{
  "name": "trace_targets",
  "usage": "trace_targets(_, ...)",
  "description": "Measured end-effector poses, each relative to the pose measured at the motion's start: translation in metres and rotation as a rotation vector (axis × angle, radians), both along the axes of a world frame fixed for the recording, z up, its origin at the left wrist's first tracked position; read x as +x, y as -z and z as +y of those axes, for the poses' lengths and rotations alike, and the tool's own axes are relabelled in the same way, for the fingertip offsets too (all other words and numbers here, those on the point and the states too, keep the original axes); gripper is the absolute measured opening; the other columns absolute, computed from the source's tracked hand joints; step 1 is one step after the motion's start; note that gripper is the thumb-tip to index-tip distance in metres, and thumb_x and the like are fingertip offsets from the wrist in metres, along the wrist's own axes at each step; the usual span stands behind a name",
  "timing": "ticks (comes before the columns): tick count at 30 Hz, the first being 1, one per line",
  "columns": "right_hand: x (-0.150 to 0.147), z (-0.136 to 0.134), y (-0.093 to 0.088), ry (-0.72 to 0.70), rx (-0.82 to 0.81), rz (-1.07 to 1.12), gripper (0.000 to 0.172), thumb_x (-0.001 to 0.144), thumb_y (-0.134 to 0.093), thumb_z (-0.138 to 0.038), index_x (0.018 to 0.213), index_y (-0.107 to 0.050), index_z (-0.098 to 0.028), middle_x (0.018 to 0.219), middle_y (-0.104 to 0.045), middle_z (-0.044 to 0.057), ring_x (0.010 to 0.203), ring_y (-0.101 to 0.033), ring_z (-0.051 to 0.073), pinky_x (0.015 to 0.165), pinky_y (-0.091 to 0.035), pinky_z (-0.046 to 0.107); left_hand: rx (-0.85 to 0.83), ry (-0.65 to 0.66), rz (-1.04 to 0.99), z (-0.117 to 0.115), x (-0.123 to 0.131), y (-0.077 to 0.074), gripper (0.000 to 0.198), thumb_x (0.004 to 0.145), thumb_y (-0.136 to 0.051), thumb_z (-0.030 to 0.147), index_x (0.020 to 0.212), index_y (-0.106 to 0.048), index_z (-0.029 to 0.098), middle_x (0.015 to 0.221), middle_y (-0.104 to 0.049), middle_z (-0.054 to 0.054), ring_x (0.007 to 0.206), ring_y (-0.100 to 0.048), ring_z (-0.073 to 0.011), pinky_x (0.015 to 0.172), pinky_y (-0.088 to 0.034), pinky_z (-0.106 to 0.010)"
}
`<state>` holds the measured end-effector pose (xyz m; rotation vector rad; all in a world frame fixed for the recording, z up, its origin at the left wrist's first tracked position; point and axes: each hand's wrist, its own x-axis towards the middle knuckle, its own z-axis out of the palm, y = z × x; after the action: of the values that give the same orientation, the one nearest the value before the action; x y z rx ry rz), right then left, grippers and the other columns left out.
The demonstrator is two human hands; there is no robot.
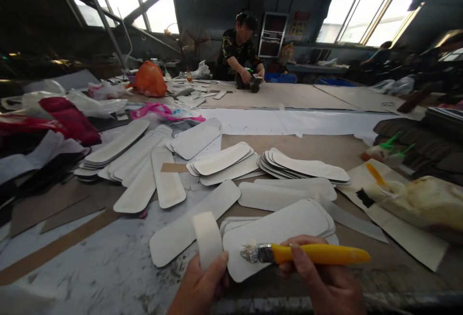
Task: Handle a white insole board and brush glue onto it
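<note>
My left hand (198,286) holds a narrow white strip (207,238) upright, pinched between thumb and fingers. In my right hand (325,281) is a yellow-handled brush (307,253), its worn bristles pointing left toward the strip. Just beyond both hands lies a stack of white rounded insole-shaped pieces (278,235). More of these white pieces (304,166) lie in fanned piles across the table (318,145).
A glue-smeared container with a yellow brush (415,199) sits on paper at the right. Red and white bags (68,117) crowd the left edge. A person in dark clothes (238,49) works at the far end, beside an orange bag (150,79).
</note>
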<state>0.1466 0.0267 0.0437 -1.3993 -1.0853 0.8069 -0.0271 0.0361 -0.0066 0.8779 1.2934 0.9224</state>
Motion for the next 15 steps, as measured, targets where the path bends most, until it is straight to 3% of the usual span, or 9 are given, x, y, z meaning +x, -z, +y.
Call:
trace_targets(9, -0.010, 0.000, -0.004, 0.088, -0.055, -0.002, 0.028, 0.074, -0.062, -0.050, 0.078, -0.059, -0.022, 0.057, -0.060, -0.003, 0.053, -0.058, 0.015, 0.054, -0.050, 0.021, 0.024, 0.069, 0.012, -0.003, -0.002, -0.002, 0.051, 0.074, -0.051, 0.062, 0.050, -0.049, 0.016, 0.045, -0.039, 0.002, 0.045, -0.035, -0.0112, 0.047, -0.024, -0.025)
trace_targets(12, -0.012, 0.001, 0.002, 0.032, -0.072, 0.036, 0.027, 0.076, -0.061, -0.048, 0.080, -0.058, -0.022, 0.056, -0.059, -0.003, 0.053, -0.058, 0.015, 0.052, -0.050, 0.022, 0.040, 0.045, 0.045, -0.003, -0.001, -0.004, 0.051, 0.073, -0.050, 0.062, 0.051, -0.048, 0.017, 0.047, -0.042, 0.001, 0.047, -0.038, -0.0128, 0.049, -0.028, -0.025)
trace_targets(15, 0.003, 0.005, 0.013, 0.046, -0.011, -0.090, 0.025, 0.078, -0.059, -0.046, 0.082, -0.060, -0.021, 0.063, -0.061, -0.001, 0.055, -0.059, 0.016, 0.055, -0.050, 0.024, 0.017, -0.001, 0.098, -0.005, -0.001, -0.004, 0.052, 0.070, -0.052, 0.065, 0.050, -0.049, 0.017, 0.046, -0.042, 0.001, 0.047, -0.042, -0.0142, 0.049, -0.030, -0.026)
